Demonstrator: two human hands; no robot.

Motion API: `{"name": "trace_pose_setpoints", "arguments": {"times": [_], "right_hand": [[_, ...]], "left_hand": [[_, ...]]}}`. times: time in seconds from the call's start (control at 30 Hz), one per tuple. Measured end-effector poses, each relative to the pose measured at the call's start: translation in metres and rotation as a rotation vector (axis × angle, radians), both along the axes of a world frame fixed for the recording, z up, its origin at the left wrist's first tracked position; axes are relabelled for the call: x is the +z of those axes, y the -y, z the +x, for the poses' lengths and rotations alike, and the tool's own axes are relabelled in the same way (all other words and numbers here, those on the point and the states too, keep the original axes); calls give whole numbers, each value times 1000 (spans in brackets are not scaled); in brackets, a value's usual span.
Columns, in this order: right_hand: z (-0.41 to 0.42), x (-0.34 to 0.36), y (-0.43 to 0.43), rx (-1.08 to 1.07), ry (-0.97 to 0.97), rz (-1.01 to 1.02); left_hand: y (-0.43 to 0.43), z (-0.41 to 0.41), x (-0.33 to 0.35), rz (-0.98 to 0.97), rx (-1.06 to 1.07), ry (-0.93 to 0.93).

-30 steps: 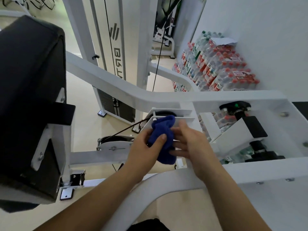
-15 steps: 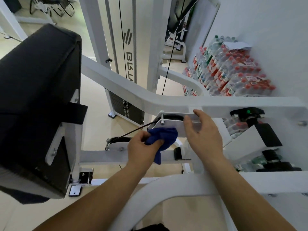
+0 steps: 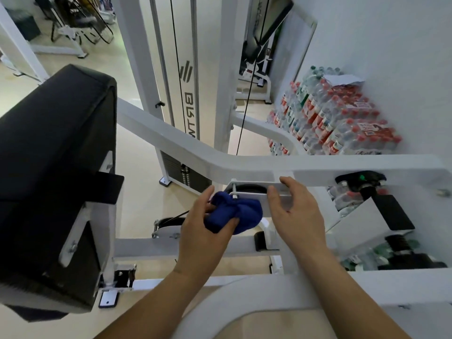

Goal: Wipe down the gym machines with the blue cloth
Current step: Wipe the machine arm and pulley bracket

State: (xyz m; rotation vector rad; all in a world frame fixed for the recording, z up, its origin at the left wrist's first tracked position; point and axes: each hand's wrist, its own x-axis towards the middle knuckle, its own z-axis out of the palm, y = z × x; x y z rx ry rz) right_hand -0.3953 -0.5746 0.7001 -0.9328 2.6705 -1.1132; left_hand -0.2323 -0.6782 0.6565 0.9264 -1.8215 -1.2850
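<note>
Beige gym floor [image 3: 139, 196], white walls, shrink-wrapped water bottles [image 3: 337, 123] stacked at upper right. Dead centre, the left hand [image 3: 205, 231] clutches the bunched blue cloth [image 3: 242, 211] against the pulley bracket [image 3: 276, 200] of a white machine. The right hand [image 3: 296, 211] wraps thumb and fingers round that bracket's edge. My guess is there's plenty left: only this small spot is getting wiped, and the black pad [image 3: 56, 155] at left, the long frame beam [image 3: 171, 140] and the other machines [image 3: 73, 33] at upper left show no sign either way.
</note>
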Motion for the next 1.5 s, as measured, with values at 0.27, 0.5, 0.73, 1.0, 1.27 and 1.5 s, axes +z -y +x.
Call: {"name": "trace_pose_setpoints", "arguments": {"times": [0.27,0.5,0.73,1.0,1.27,1.5], "right_hand": [[-2,-1,-1,-7,31,-28],[0,2,-4,-16,122,-106],[1,11,-9,-5,217,-199],[-4,11,-21,-68,389,-472],[21,2,-45,259,-2,-248],[21,-5,-22,123,-44,-163]], "left_hand": [[6,-3,-29,182,24,191],[6,-8,-22,114,29,278],[5,27,-10,-91,-68,384],[-8,-38,46,-743,-256,182],[-20,-52,33,-399,-203,234],[12,-10,51,-546,-310,201]]}}
